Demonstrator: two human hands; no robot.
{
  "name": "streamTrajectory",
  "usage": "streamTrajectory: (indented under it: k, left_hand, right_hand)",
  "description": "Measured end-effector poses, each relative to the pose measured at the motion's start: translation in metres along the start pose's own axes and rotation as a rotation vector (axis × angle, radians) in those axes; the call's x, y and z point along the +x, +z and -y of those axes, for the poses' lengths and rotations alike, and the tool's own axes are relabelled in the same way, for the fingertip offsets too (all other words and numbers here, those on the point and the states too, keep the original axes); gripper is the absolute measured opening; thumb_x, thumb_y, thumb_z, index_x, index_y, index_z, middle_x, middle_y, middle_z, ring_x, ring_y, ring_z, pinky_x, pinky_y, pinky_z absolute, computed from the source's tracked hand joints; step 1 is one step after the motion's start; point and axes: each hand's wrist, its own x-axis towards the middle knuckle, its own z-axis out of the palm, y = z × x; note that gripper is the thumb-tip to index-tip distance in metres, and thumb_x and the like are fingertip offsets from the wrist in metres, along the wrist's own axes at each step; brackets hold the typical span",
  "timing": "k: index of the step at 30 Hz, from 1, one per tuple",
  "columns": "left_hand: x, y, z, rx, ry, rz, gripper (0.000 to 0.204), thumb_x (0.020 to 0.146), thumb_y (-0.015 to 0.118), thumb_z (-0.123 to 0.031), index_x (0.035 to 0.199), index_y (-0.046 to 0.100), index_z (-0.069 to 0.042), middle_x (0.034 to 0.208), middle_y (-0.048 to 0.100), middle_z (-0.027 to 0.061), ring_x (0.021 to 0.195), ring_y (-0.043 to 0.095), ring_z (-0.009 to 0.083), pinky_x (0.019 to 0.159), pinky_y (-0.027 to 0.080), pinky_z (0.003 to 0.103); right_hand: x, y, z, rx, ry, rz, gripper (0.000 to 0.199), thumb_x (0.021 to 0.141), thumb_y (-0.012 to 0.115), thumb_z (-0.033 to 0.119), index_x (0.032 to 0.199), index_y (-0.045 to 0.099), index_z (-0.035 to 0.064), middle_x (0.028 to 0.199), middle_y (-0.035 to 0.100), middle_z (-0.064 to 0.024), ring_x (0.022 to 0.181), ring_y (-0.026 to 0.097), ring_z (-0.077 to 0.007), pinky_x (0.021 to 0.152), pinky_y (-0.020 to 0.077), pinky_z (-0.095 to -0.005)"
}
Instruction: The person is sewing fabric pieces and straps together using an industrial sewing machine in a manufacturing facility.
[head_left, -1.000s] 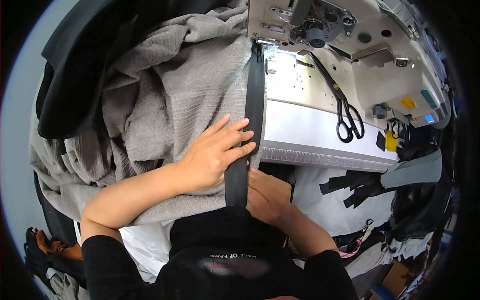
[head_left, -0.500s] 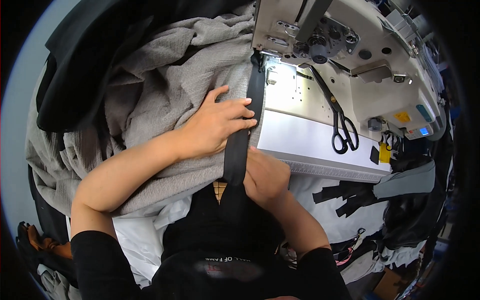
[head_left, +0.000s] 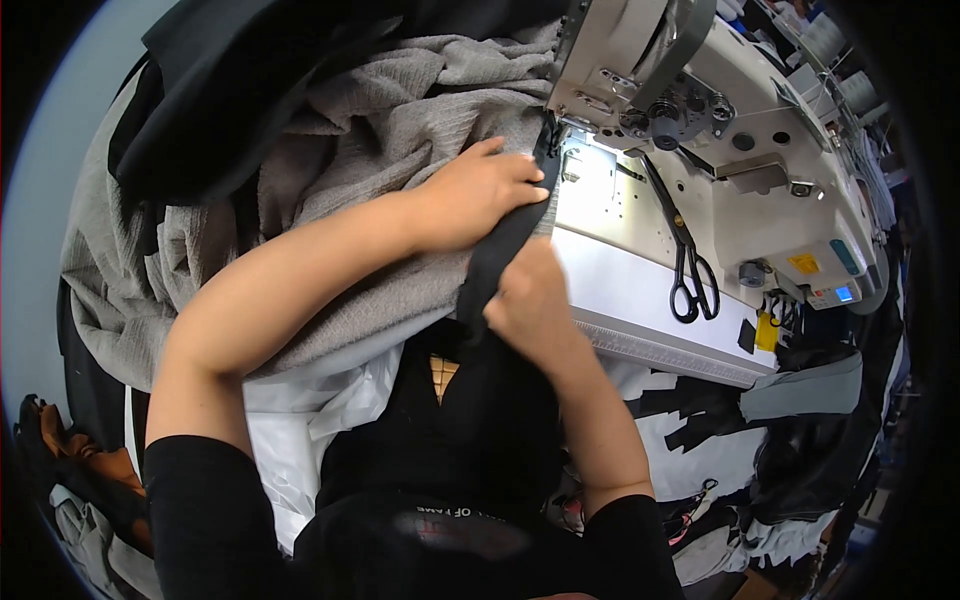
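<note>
Nearest the wearer: right hand [head_left: 530, 305], back of hand toward the camera, gripping the lower run of the black strap [head_left: 497, 255]; fingers curled under and hidden, seemingly closed on the strap, exact spread impossible to tell. Strap running from the lap up and away, along the edge of the grey fabric [head_left: 340, 200], to the needle area of the sewing machine [head_left: 700, 130].

Farther out: left hand [head_left: 480, 195] laid palm-down over grey fabric and strap edge together, fingers [head_left: 520, 180] extended and close side by side, pressing flat rather than pinching, tips just short of the presser foot [head_left: 548, 135].

On the white bench [head_left: 640, 290], right of the strap: black scissors [head_left: 688, 270], apart from both hands. Dark garment [head_left: 260, 90] heaped beyond the grey fabric.

Likely hazards, as judgement only:
- fingertips of the left hand drawn too near the needle, owing to the short gap to the foot;
- strap drifting off the fabric edge and stitching crooked, owing to uneven tension between the two hands;
- heaped fabric dragging off the bench edge and pulling the seam sideways.
</note>
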Motion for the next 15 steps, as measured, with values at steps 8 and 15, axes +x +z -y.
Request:
streamTrajectory:
  k: [8,15]
  left_hand:
    - [-0.093,-0.094,-0.062,0.617,-0.606,0.571,0.084,0.092,0.059,-0.054,0.151,0.036,0.001,0.122,0.059,0.0242,0.094,0.066,0.0298,0.064,0.057,0.038]
    - [-0.162,-0.138,0.105,0.423,-0.969,0.56,0.071,0.098,0.054,-0.046,0.152,0.038,-0.003,0.159,0.032,0.0239,0.149,0.026,0.0351,0.124,0.018,0.04]
  right_hand:
    - [-0.024,0.001,0.096,0.137,-0.372,0.21,0.012,0.076,0.062,0.012,0.082,0.062,0.0022,0.081,0.061,-0.0084,0.074,0.063,-0.025,0.069,0.053,-0.0402]
    - [-0.045,-0.101,0.069,0.463,-0.131,-0.106,0.012,0.081,0.069,0.015,0.093,0.072,0.0126,0.082,0.067,-0.0025,0.072,0.066,-0.0172,0.06,0.0517,-0.0307]
